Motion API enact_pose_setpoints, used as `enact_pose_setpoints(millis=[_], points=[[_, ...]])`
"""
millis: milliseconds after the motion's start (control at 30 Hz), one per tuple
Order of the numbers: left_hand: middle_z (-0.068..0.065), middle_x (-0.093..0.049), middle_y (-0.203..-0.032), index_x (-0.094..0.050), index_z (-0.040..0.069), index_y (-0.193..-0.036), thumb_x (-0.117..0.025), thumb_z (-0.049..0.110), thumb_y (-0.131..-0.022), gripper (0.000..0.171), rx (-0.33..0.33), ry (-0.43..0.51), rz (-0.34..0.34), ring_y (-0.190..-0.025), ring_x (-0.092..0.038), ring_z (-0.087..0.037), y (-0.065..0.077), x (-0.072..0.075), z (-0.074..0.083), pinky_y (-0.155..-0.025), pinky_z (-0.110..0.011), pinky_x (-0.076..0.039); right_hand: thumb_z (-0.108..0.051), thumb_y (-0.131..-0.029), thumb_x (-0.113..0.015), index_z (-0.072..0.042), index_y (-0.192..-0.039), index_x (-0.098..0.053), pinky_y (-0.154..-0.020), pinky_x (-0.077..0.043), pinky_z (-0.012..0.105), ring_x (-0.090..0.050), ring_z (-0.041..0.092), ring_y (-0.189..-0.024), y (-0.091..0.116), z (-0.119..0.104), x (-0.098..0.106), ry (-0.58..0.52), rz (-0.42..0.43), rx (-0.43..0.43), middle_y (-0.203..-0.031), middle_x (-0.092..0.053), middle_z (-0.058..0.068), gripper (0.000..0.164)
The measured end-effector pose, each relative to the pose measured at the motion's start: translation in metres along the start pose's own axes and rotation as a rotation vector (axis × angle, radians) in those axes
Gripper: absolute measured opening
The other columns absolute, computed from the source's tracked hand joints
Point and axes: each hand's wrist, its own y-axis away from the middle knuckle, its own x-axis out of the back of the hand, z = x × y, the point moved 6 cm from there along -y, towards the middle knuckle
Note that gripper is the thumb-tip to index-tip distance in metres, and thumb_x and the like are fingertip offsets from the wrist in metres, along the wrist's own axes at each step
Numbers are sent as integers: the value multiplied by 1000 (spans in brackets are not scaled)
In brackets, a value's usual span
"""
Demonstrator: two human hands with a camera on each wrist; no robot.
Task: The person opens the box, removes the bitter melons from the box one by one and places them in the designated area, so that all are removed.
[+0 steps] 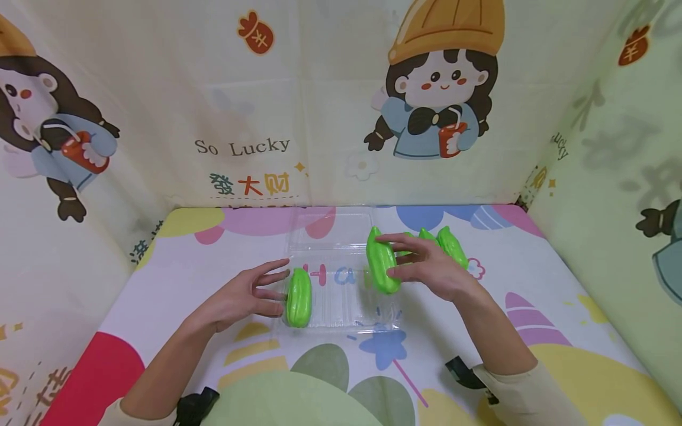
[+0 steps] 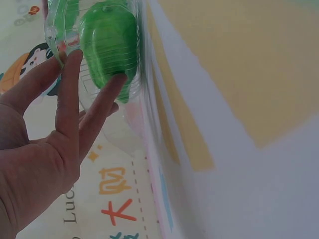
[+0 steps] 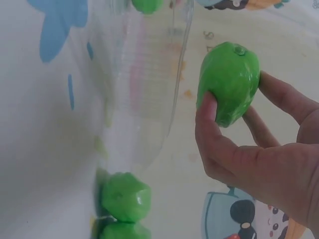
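Observation:
My right hand [image 1: 434, 269] holds a glossy green ridged toy fruit [image 1: 382, 266] above the right end of a clear plastic box [image 1: 346, 307]. In the right wrist view, thumb and fingers pinch this long fruit from both sides, its stem end uppermost. A similar green toy fruit [image 1: 299, 299] lies lengthwise inside the box at its left end. Beside that end is my left hand [image 1: 240, 296], fingers spread and fairly straight. In the left wrist view, its fingertips [image 2: 119, 79] are at the clear side wall, with the fruit visible behind it.
Several more green toy fruits [image 1: 453, 247] lie on the table to the right of the box, partly hidden behind my right hand. The box's clear lid [image 1: 335, 231] lies folded back toward the rear. A printed cloth wall [image 1: 330, 118] borders the patterned tabletop [image 1: 192, 254].

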Motion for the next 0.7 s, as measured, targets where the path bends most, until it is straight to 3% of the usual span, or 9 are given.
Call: enact_pose_setpoints(millis=[367,567,700], points=[[-23,-30,-168,-26,15,-166,-81,5,-88,95,-16,13,-7,-130,-63,-40,2,0,3,-90,-44,-62,-15,-91,-77,-22,-149,-58,-84,-59,38,-60,39,-126,5,1,24,-12,62,11,-146,-54,18,62],[-23,-30,-168,-26,16,-166,-81,5,-88,95,-12,3,-4,-130,-63,-40,2,0,4,-91,-44,-62,-19,-93,-76,-25,-151,-55,-89,-59,43,-54,42,-135,9,1,38,30,101,-15,-152,-50,15,62],[-22,-31,-168,-26,16,-166,-81,7,-88,95,-10,-3,-5,-130,-63,-40,2,-1,4,-91,-43,-62,-17,-94,-75,-23,-154,-52,-93,-58,36,-48,43,-139,10,3,47,3,108,-31,-155,-46,16,65]])
